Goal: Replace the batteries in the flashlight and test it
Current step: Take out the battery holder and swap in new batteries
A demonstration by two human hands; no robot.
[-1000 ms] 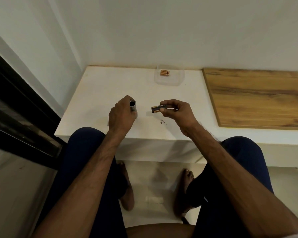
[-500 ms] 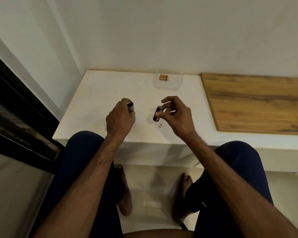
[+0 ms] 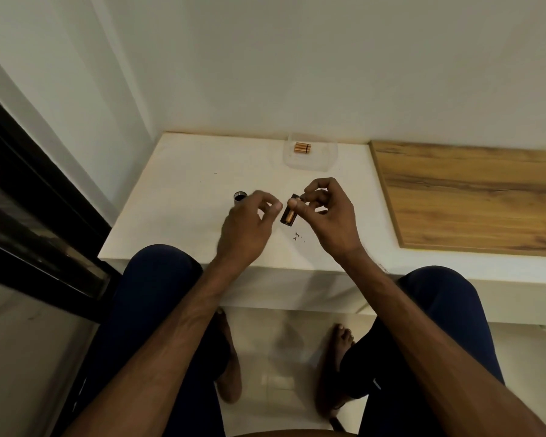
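My right hand (image 3: 330, 216) pinches a small black battery holder (image 3: 289, 213) by its upper end, a copper-coloured battery showing inside it. My left hand (image 3: 246, 228) hovers just left of the holder, fingers apart and blurred, holding nothing. The dark flashlight body (image 3: 240, 197) stands upright on the white table (image 3: 183, 190), open end up, just behind my left hand. Copper-coloured batteries (image 3: 302, 147) lie in a clear plastic container (image 3: 325, 159) at the table's back edge.
A wooden board (image 3: 467, 190) covers the right part of the surface. Small dark crumbs (image 3: 297, 236) lie on the table under the holder. A dark window frame (image 3: 29, 197) runs along the left. My knees and bare feet are below the table edge.
My left hand let go of the flashlight body, which now stands on the table, and moved right toward the battery holder. My right hand turned the holder from level to nearly upright.
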